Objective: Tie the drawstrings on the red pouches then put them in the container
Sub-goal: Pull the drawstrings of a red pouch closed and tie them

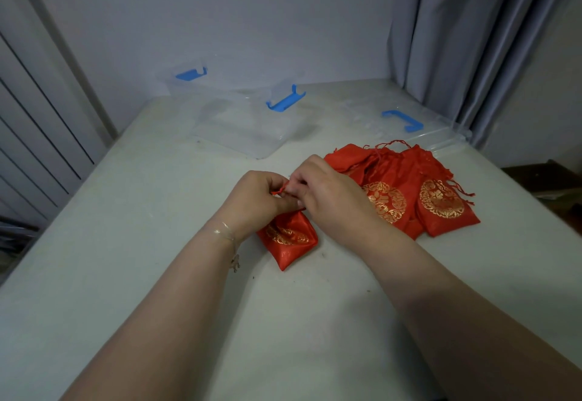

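Both hands, left hand and right hand, had fingers pinching the drawstring of one pouch on the table; knot unfinished. Pile of pouches untied beside it, clear container looked empty: early stage

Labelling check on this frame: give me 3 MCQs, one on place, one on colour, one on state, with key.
1. Where does the pile of red pouches lie relative to the hands?
A. To their right
B. To their left
C. Inside the container

2. What colour are the latches on the clear container?
A. Green
B. Blue
C. Black

3. What are both hands doing?
A. Resting flat on the table
B. Lifting the lid
C. Pinching a drawstring

Key: 1 A, the pile sits right of the right hand. 2 B, a blue latch shows. 3 C, the left hand and right hand pinch the drawstring of the near pouch.
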The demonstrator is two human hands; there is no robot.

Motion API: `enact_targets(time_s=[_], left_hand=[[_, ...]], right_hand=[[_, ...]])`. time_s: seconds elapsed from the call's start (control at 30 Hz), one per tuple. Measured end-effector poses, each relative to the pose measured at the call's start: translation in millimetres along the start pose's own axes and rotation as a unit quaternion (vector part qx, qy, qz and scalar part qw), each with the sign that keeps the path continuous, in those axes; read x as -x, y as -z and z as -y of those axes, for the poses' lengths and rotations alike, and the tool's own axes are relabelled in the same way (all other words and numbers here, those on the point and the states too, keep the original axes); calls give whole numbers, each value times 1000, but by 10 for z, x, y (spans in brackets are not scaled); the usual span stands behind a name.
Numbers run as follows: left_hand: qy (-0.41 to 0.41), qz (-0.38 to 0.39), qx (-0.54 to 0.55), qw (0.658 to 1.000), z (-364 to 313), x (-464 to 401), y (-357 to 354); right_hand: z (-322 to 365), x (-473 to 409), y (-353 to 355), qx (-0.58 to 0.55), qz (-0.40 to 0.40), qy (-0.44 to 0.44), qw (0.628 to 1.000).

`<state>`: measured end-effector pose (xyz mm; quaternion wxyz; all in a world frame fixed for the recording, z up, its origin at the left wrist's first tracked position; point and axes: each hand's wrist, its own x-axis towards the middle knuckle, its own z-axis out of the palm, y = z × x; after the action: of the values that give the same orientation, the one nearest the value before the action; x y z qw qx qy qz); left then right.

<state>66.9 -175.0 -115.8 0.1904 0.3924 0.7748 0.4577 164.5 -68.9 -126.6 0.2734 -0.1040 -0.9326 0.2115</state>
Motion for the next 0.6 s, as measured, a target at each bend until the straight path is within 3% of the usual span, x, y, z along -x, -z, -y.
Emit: enact_targets(time_s=[0.1, 0.17, 0.3, 0.47, 0.6], left_hand=[[1, 7, 39, 999, -15, 18, -3], [2, 9, 58, 998, -12, 19, 2], [-7, 3, 49, 999, 21, 2, 8], [22, -11, 152, 988, 9, 2, 15], [47, -42, 211, 975, 12, -8, 58]], right_hand=[[-36, -23, 6, -179, -37, -51, 982], [-69, -18, 29, -259, -19, -66, 964], [-89, -11, 11, -282, 45, -142, 948], [-129, -49, 21, -391, -36, -230, 890], [-190, -54, 69, -342, -25, -258, 903]])
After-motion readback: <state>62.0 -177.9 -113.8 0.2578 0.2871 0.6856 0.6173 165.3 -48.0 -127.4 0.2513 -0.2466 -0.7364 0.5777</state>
